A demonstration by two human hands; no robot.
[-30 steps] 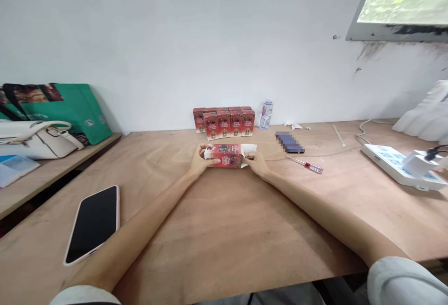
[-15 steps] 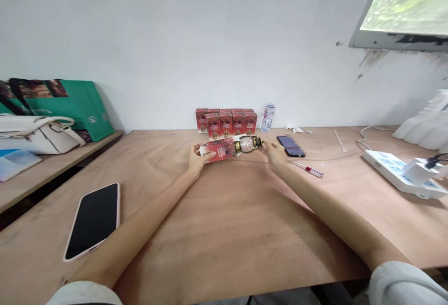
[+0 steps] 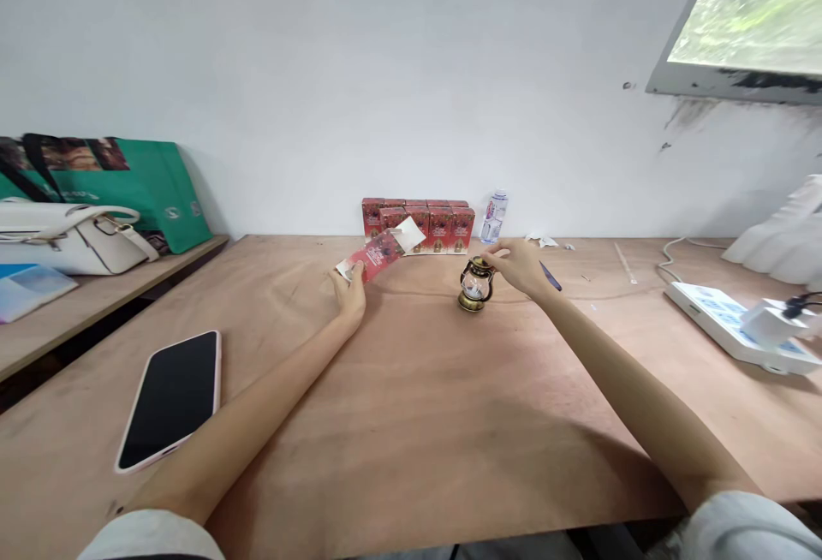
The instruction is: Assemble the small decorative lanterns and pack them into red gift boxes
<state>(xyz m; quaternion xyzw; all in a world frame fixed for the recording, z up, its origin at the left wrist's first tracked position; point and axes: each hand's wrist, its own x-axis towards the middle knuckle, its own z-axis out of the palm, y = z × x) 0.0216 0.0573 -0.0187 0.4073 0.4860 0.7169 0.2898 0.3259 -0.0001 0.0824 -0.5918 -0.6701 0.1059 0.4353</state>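
My left hand [image 3: 350,293] is closed around a red printed cardboard box [image 3: 378,255], tilted, with a white end flap standing open at its upper right. In my right hand [image 3: 519,265] the fingertips pinch the top of a small brass-coloured lantern [image 3: 475,284] with a clear glass body. The lantern is nearly upright at the middle of the table; whether its base touches the wood I cannot tell. Behind the held box stand several matching red boxes [image 3: 439,230] in rows by the wall.
A clear bottle [image 3: 494,216] stands right of the boxes. A pink-edged phone [image 3: 172,399] lies at the left; another phone [image 3: 550,277] is mostly behind my right hand. A power strip [image 3: 732,324] is at the right, a white handbag [image 3: 77,239] and green bag [image 3: 157,196] at the left.
The lantern has come out of the red box and turned upright in my right hand. My left hand has moved left with the box, whose open end now tips upward.
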